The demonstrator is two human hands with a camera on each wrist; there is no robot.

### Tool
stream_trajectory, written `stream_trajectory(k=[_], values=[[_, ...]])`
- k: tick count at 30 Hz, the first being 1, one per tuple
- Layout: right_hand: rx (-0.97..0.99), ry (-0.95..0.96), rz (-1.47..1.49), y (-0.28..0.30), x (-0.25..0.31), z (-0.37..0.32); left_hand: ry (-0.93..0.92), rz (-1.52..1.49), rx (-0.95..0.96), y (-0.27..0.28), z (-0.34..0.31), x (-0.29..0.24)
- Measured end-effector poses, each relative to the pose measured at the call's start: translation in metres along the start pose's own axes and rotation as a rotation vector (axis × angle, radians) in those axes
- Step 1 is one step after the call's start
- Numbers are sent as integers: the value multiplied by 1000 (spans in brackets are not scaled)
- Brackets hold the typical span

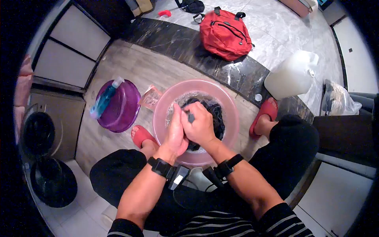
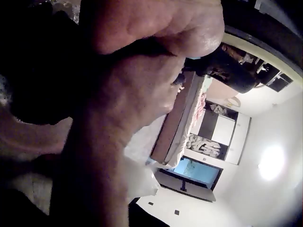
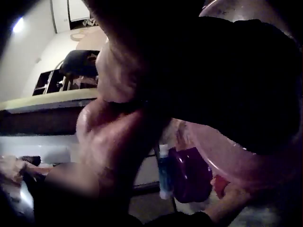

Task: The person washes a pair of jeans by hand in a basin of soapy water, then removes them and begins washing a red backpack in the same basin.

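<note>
Over the pink basin, the right hand is pressing against the left hand; the right fingers are gripping a fold of dark cloth, while the left fingers are mostly hiding, so I cannot tell their hold. Inside the basin, the cloth is lying crumpled, its visible length running from far side towards near, curving right of the hands. Leftward, a blue bottle is leaning across a purple basin, its cap pointing away. A white jug is standing rightward; farther off, a red backpack is lying.
</note>
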State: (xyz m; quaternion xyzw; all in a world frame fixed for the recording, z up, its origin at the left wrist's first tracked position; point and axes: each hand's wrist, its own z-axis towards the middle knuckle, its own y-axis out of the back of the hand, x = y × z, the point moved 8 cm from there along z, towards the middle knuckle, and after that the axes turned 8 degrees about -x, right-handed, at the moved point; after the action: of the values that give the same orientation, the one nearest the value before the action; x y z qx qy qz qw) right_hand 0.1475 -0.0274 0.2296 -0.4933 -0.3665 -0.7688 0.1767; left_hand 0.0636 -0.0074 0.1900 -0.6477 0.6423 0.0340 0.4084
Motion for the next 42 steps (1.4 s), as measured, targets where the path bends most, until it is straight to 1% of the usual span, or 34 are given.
stream_trajectory(k=[1,2,3,5,6,9,11,13,14,15,16,17,19,20,22,24,25,26,29,33,34,36,37,40,42], values=[[-4,-111,-26,-1,-7,4,-24,36,-21,-5,-2,-2],[2,-341,9,-3,-26,7,-89,97,-53,-10,-9,-3],[19,-480,38,-4,-44,10,-66,162,-10,-15,-9,-1],[35,-793,395,-15,-80,7,-14,289,73,-14,-6,3],[-9,-797,497,-10,-81,9,71,241,197,-3,4,12],[25,-647,497,10,-71,25,-234,807,126,8,9,-10],[212,-547,174,25,-78,28,-343,1120,90,32,22,-4],[249,-336,-54,31,-89,21,-449,1415,81,56,28,16],[284,-259,-125,27,-100,12,-380,1515,72,71,36,34],[323,-184,-195,23,-108,0,-349,1581,41,70,36,36],[407,-124,-349,18,-108,-15,-320,1647,9,64,34,38],[530,-91,-481,10,-112,-30,-286,1711,-25,61,34,41],[646,-99,-629,4,-115,-51,-235,1788,-86,72,48,55],[711,-146,-683,0,-121,-59,-206,1820,-109,76,54,63],[761,-175,-769,-3,-134,-65,-132,1828,-139,84,62,75],[786,-185,-830,-11,-146,-68,-61,1885,-105,82,67,85],[797,-199,-819,-14,-153,-70,-20,1912,-87,84,68,90],[808,-209,-807,-18,-160,-72,-45,1901,-78,88,72,94],[827,-199,-799,-34,-172,-69,24,1883,-76,95,84,97],[868,-218,-812,-47,-186,-61,78,1863,4,110,108,113],[846,-215,-818,-49,-186,-59,100,1838,27,116,114,119],[953,-229,-862,-56,-192,-58,116,1832,97,121,122,124],[1006,-233,-880,-60,-195,-58,153,1844,76,123,123,123],[1002,-206,-887,-65,-208,-61,250,1879,29,121,127,127],[1069,-281,-761,-71,-223,-70,305,1903,14,121,130,132]])
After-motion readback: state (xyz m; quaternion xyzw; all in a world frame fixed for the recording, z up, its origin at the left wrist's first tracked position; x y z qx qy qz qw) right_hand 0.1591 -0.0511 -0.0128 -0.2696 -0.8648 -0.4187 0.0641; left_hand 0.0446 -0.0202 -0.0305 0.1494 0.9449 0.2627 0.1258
